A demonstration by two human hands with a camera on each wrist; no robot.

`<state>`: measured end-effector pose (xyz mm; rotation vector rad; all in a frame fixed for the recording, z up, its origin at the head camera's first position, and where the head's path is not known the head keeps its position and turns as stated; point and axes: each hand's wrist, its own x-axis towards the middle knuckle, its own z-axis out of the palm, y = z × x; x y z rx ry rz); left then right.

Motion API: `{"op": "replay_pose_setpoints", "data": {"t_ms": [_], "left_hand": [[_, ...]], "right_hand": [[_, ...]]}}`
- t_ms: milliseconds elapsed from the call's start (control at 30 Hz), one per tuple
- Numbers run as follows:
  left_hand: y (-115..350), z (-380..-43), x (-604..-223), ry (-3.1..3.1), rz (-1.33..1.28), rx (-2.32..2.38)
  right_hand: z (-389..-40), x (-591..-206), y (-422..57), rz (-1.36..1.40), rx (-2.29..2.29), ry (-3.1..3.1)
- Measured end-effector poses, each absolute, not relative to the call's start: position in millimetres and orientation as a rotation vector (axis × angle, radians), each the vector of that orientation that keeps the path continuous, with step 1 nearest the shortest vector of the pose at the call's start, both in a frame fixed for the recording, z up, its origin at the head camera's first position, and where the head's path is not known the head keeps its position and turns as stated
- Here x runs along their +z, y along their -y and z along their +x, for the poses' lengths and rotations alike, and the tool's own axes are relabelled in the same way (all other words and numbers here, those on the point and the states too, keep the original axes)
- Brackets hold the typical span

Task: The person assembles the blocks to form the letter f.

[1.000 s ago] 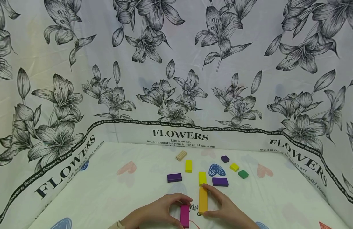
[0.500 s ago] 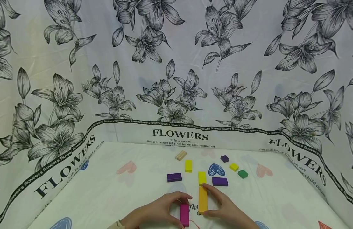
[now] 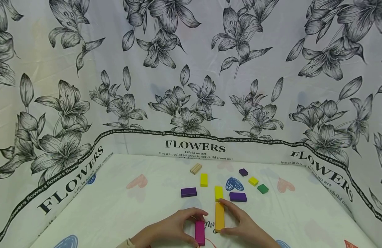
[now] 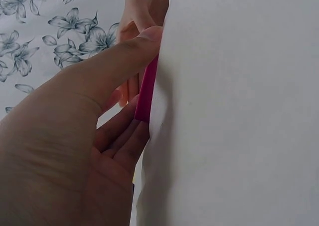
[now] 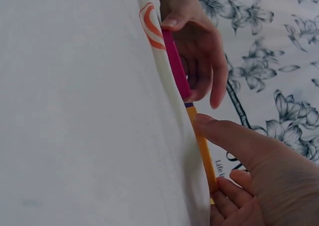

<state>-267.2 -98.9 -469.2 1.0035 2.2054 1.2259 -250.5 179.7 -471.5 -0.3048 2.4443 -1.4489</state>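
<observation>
My left hand (image 3: pixel 173 225) holds a magenta block (image 3: pixel 199 233) lengthwise, thumb at its near end and fingers at the far end. In the left wrist view the magenta block (image 4: pixel 145 94) lies flat on the cloth. To its right, my right hand (image 3: pixel 245 225) grips a long orange block (image 3: pixel 219 217) the same way, between thumb and fingertips. A yellow block (image 3: pixel 218 193) sits in line at the far end of the orange one, seemingly touching it. The right wrist view shows both the orange block (image 5: pixel 202 148) and the magenta block (image 5: pixel 175 64) on the cloth.
Beyond the hands lie a purple block (image 3: pixel 188 192), another purple block (image 3: pixel 238 197), a yellow block (image 3: pixel 204 180), wooden sticks (image 3: pixel 196 168), and small purple (image 3: pixel 243 172), yellow (image 3: pixel 253 181) and green (image 3: pixel 263 188) pieces. A flowered curtain (image 3: pixel 191 103) surrounds the cloth-covered surface.
</observation>
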Motion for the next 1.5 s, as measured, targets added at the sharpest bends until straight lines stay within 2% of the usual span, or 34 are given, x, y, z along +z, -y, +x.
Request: {"op": "replay_pose_setpoints", "data": {"t_ms": [467, 733, 1033, 1500], "left_hand": [[97.5, -266.8, -469.0, -2.205, 1.002, 1.224], [97.6, -266.7, -469.2, -2.199, 0.989, 1.231], [96.0, -266.9, -467.6, -2.189, 0.96, 1.244], [95.0, -265.0, -465.3, -2.2, 0.928, 1.233]], "right_hand": [[-249.8, -469.7, -183.1, -0.322, -1.44, -2.445], [-260.5, -469.1, -196.1, -0.362, -1.586, -2.511], [-271.8, -465.6, -218.5, -0.116, -1.675, -2.739], [-277.6, -473.2, -226.0, 0.037, -1.458, -2.741]]}}
